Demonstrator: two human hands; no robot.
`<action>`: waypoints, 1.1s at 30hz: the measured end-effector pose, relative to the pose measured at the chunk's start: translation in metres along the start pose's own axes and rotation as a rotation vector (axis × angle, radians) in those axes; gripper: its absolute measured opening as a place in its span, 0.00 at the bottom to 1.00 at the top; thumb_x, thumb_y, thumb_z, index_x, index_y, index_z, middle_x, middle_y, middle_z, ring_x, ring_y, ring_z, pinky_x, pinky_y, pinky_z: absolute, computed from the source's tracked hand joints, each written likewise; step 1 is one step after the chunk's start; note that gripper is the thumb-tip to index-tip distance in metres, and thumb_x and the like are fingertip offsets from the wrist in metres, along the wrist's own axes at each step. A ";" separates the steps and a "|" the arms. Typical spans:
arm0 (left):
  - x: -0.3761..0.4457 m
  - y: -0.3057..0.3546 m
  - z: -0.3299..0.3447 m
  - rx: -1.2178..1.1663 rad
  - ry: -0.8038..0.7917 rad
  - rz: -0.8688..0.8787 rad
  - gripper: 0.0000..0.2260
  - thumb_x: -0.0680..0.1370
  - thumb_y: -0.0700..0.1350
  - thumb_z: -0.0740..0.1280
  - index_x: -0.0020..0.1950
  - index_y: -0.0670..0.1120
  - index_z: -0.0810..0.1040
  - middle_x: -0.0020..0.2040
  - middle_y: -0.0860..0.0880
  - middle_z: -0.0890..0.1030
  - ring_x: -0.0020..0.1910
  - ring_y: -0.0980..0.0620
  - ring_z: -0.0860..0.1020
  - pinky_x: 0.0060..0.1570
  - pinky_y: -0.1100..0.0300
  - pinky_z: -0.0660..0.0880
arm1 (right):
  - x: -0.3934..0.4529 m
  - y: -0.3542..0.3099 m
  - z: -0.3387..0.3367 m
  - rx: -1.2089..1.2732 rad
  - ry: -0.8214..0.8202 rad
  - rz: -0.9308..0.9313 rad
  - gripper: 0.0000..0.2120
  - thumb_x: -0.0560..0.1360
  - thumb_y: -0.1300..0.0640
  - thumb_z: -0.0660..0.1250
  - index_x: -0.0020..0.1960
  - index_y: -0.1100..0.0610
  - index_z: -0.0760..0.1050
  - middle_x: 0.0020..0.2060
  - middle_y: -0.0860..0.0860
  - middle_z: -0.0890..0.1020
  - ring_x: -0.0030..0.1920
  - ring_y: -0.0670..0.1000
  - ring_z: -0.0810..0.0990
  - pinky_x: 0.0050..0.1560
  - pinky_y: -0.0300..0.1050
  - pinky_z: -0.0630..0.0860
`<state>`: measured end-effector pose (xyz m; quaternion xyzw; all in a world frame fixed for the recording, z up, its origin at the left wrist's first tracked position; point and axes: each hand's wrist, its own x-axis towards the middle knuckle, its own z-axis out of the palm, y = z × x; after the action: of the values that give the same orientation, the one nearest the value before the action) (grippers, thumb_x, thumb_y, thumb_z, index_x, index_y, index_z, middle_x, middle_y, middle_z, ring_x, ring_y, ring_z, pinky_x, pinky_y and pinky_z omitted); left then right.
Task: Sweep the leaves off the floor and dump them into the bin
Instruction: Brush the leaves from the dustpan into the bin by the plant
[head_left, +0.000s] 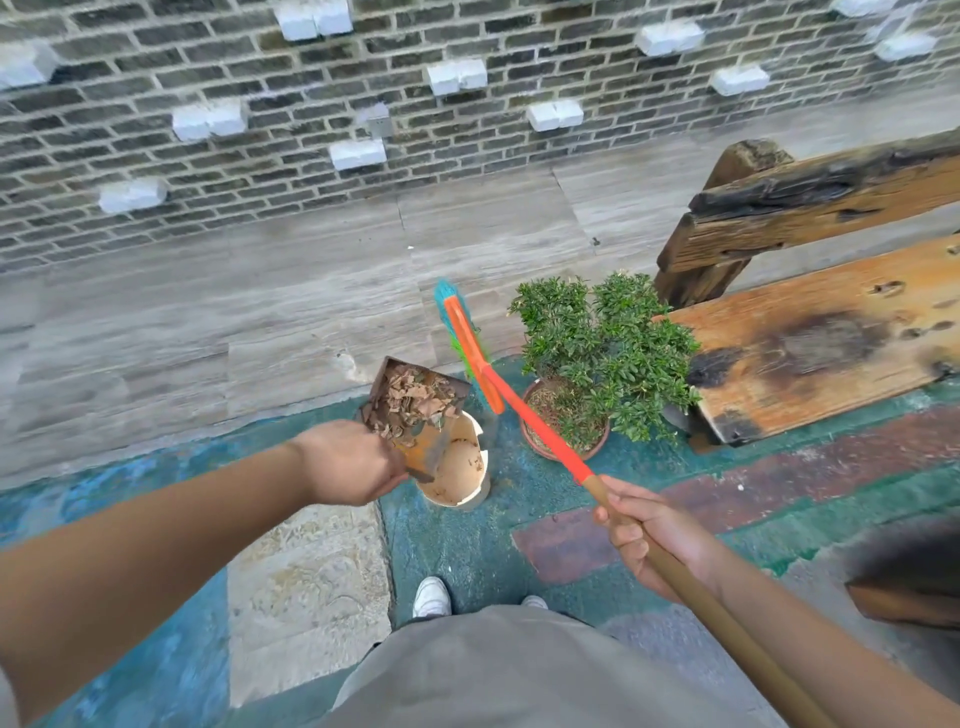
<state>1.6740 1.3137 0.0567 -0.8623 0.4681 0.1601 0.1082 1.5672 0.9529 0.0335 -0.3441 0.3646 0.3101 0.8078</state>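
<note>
I hold the dustpan (415, 415) in my left hand (353, 462), fingers curled round its near end, directly above the bin (457, 467). My right hand (649, 535) grips the wooden shaft of the broom (519, 410); its head sits raised at the far side of the bin, just left of the potted plant (597, 353).

Risks, as I judge them:
- Spillage. The dustpan looks wider than the part of the bin mouth visible beneath it. A fast tilt could drop leaves (410, 402) past the rim onto the green floor (519, 519).
- Tipping. The bin looks light and tall. Contact from the dustpan edge or the broom could knock it over.
- Broom swing. The shaft crosses close over the plant pot, so a careless swing could strike the foliage.

Containers:
- Dustpan: rusty metal, heaped with dry brown leaves.
- Bin: pale, round, open at the top. Its inside is largely bare, with a few dark specks. I cannot tell whether any leaves lie at the bottom.
- Plant pot: terracotta, holding a green shrub and dry litter.

A wooden bench (810, 343) stands at the far right.
</note>
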 end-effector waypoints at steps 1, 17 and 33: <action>0.001 0.005 0.004 0.014 -0.018 0.001 0.22 0.82 0.57 0.45 0.46 0.47 0.74 0.38 0.46 0.82 0.36 0.43 0.81 0.35 0.57 0.71 | 0.001 0.001 0.000 -0.001 0.006 0.000 0.15 0.81 0.64 0.55 0.64 0.56 0.74 0.33 0.53 0.72 0.18 0.41 0.65 0.14 0.30 0.62; 0.011 0.057 0.009 0.051 -0.176 0.019 0.19 0.80 0.55 0.52 0.48 0.44 0.76 0.40 0.41 0.82 0.39 0.38 0.80 0.36 0.55 0.70 | -0.002 0.006 -0.010 0.020 0.001 -0.009 0.18 0.81 0.64 0.54 0.70 0.58 0.69 0.34 0.54 0.71 0.19 0.42 0.66 0.15 0.30 0.63; 0.024 0.060 0.005 -0.176 -0.427 0.027 0.20 0.71 0.63 0.58 0.35 0.46 0.71 0.29 0.48 0.70 0.31 0.44 0.71 0.34 0.54 0.75 | 0.001 0.009 -0.011 0.015 -0.021 -0.004 0.16 0.81 0.64 0.55 0.67 0.58 0.71 0.33 0.54 0.73 0.19 0.42 0.66 0.15 0.31 0.65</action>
<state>1.6347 1.2645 0.0409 -0.8087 0.4303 0.3805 0.1271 1.5566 0.9499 0.0242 -0.3356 0.3578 0.3094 0.8146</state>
